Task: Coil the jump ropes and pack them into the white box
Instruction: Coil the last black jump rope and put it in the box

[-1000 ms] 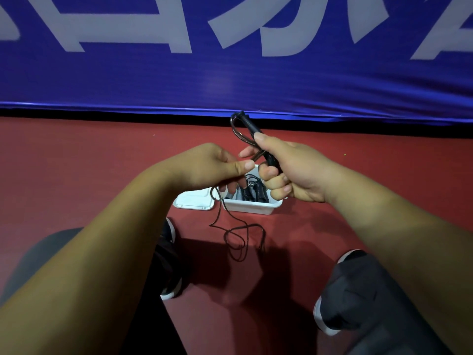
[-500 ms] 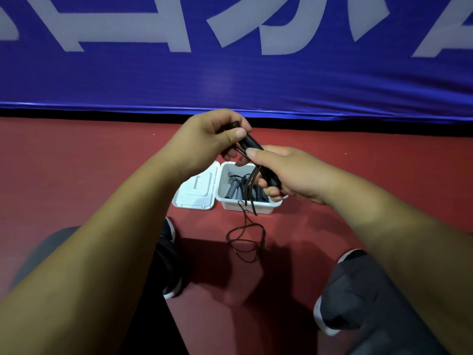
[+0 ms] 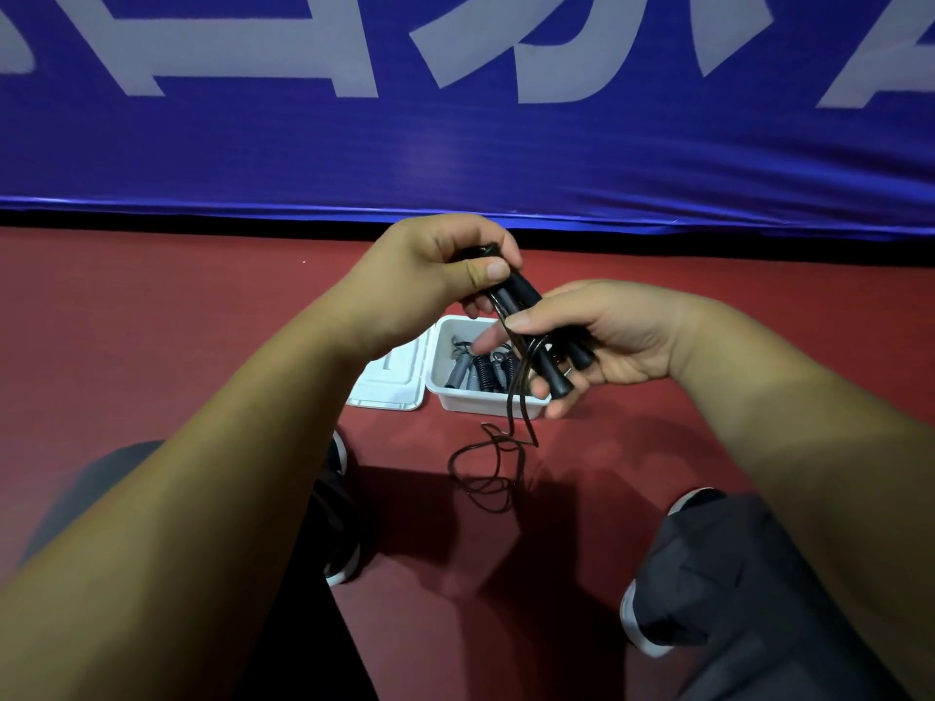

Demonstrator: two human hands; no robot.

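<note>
Both hands hold a black jump rope above the white box [image 3: 458, 401] on the red floor. My left hand [image 3: 430, 268] grips the upper ends of its two black handles [image 3: 521, 296]. My right hand [image 3: 602, 341] curls round the lower ends of the handles. The thin black cord [image 3: 485, 468] hangs from the handles in loose loops onto the floor in front of the box. Inside the box lie coiled ropes with grey and black handles [image 3: 478, 369].
The box's white lid [image 3: 392, 382] lies open flat to its left. A blue banner [image 3: 455, 134] with white letters stands just behind. My knees in dark trousers and shoes [image 3: 652, 614] flank the floor space near the cord.
My left hand rose from the cord to the handles' tops and now grips them. The right hand shifted its hold lower, and the handles tilted down toward the box.
</note>
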